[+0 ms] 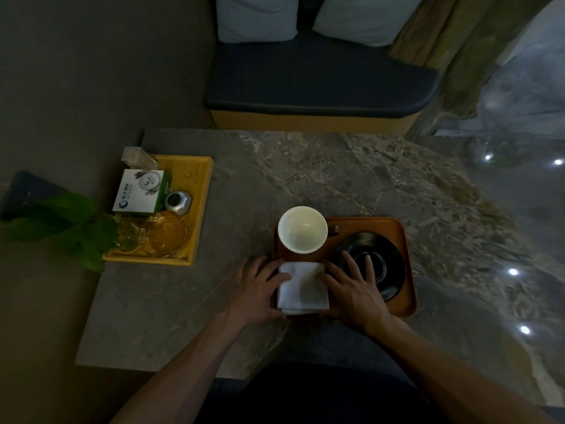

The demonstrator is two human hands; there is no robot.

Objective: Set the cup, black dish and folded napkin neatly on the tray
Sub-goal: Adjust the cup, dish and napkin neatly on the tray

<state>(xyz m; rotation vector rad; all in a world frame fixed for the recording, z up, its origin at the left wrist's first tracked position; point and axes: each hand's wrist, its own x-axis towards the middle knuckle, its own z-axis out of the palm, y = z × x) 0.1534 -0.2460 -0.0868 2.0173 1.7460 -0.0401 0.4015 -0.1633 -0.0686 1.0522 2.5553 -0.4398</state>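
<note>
A brown tray (pixel 397 228) lies on the stone table in front of me. A white cup (pixel 302 229) stands upright at its back left corner. A round black dish (pixel 385 261) fills its right half. A folded white napkin (pixel 304 289) lies flat at the tray's front left. My left hand (pixel 260 290) rests with fingers spread on the napkin's left edge. My right hand (pixel 351 286) lies flat against its right edge, the fingers reaching over the dish's rim. Neither hand is closed around anything.
A yellow wooden tray (pixel 203 191) at the table's left holds a green-and-white box (pixel 140 192), a glass ashtray (pixel 165 232), a small silver object (pixel 178 201) and a leafy plant (pixel 70 224). A dark cushioned bench (pixel 321 78) stands beyond the table. Glossy floor lies to the right.
</note>
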